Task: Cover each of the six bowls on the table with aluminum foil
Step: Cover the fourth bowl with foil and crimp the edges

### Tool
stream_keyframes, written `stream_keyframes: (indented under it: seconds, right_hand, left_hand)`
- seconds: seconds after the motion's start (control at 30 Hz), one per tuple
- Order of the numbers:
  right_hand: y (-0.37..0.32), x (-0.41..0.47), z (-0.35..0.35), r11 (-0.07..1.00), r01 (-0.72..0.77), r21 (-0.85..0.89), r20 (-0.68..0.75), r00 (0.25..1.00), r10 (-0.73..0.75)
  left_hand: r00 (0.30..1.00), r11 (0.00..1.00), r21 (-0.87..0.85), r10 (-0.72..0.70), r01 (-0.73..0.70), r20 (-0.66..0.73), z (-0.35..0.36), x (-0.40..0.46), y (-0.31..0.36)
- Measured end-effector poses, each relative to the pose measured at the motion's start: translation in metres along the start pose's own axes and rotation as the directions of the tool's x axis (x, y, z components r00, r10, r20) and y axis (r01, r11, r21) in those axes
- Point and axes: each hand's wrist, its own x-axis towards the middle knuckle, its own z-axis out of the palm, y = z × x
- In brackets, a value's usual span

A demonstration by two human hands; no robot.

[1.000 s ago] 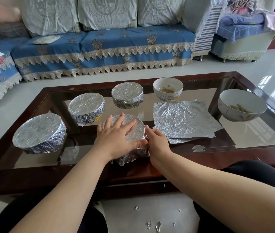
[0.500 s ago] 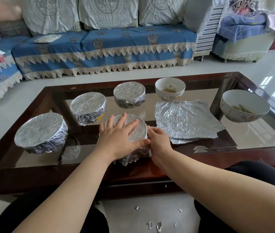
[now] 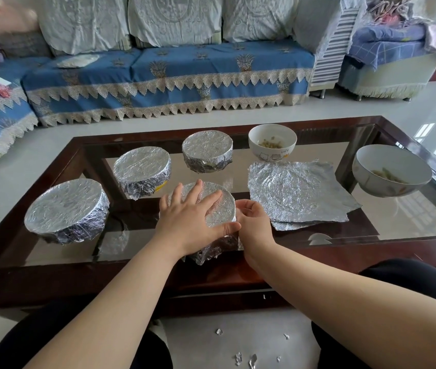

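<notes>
Foil-covered bowl (image 3: 218, 206) | crinkled silver, wrapped sides | both hands on it

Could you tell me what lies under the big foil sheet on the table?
A second foil sheet peeks out below the near edge of the top foil sheet, both flat on the glass table. Anything else beneath is covered.

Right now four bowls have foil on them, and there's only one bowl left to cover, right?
Not quite. The head view shows two open bowls left: the small bowl and the big bowl. Four are foiled, including the one under the left hand.
</notes>
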Motion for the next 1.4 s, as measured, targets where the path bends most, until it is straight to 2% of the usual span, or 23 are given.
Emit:
stream_keyframes:
  seconds: [0.2,0.37,0.53,0.7,0.8,0.93,1.1,1.3,1.4]
  right_hand:
    - [-0.001,-0.009,-0.003,0.99,0.122,-0.072,0.091,0.989,-0.115]
    - [-0.009,-0.004,-0.009,0.965,0.213,-0.156,0.141,0.971,-0.192]
    - [-0.019,0.004,-0.016,0.891,0.315,-0.326,0.184,0.946,-0.266]
    - [-0.02,0.008,-0.017,0.857,0.363,-0.365,0.207,0.93,-0.305]
    - [-0.022,0.01,-0.017,0.864,0.339,-0.373,0.201,0.938,-0.282]
    - [-0.024,0.008,-0.021,0.894,0.259,-0.366,0.247,0.953,-0.175]
    - [-0.024,-0.002,-0.027,0.89,0.277,-0.361,0.289,0.941,-0.176]
    - [-0.009,-0.013,-0.023,0.934,0.271,-0.233,0.166,0.957,-0.236]
    - [-0.008,-0.013,-0.02,0.952,0.245,-0.183,0.15,0.964,-0.219]
  left_hand:
    - [0.997,0.996,-0.037,-0.08,0.08,0.014,-0.003,-0.001,0.009]
    - [0.984,0.987,-0.041,-0.149,0.154,0.093,-0.009,-0.002,0.024]
    - [0.99,0.991,0.098,-0.101,0.092,0.097,-0.012,-0.01,0.019]
    - [0.997,0.998,0.049,0.039,-0.042,0.061,-0.007,-0.005,0.016]
    - [0.994,0.999,0.008,0.038,-0.039,0.101,-0.004,-0.002,0.013]
    - [0.994,1.0,-0.002,0.03,-0.03,0.105,-0.004,-0.002,0.014]
    - [0.994,1.0,-0.011,0.024,-0.023,0.103,-0.004,-0.002,0.014]
    - [0.995,0.999,-0.017,0.029,-0.027,0.099,-0.004,-0.002,0.013]
    - [0.995,1.0,-0.015,0.027,-0.026,0.096,-0.003,-0.002,0.013]
